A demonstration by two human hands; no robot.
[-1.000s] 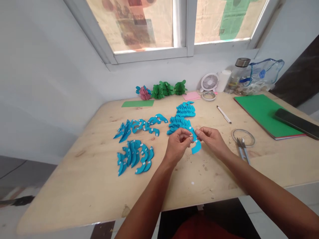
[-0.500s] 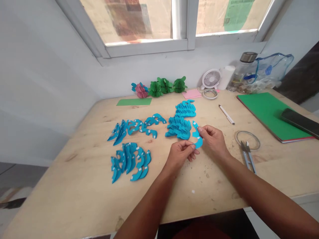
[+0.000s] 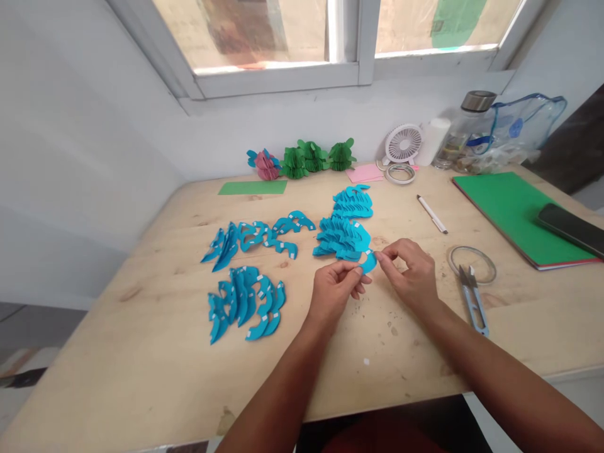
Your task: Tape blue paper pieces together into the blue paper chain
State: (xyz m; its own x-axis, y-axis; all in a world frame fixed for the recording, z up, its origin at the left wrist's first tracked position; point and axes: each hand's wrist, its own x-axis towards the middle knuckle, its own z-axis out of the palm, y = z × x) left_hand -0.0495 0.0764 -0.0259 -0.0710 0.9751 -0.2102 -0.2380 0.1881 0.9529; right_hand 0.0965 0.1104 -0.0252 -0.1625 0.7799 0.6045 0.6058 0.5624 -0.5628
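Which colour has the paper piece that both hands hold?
Blue; the paper piece shows in the head view, between the hands.

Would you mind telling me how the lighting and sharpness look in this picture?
Head view: the window is overexposed; the table is evenly lit with faint shadows; straight edges bow from the wide lens; the blue paper piece between the left hand and right hand is sharp.

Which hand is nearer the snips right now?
Right. The right hand is just left of the snips, pinching a blue paper piece with the left hand, which sits farther left, beyond the right hand.
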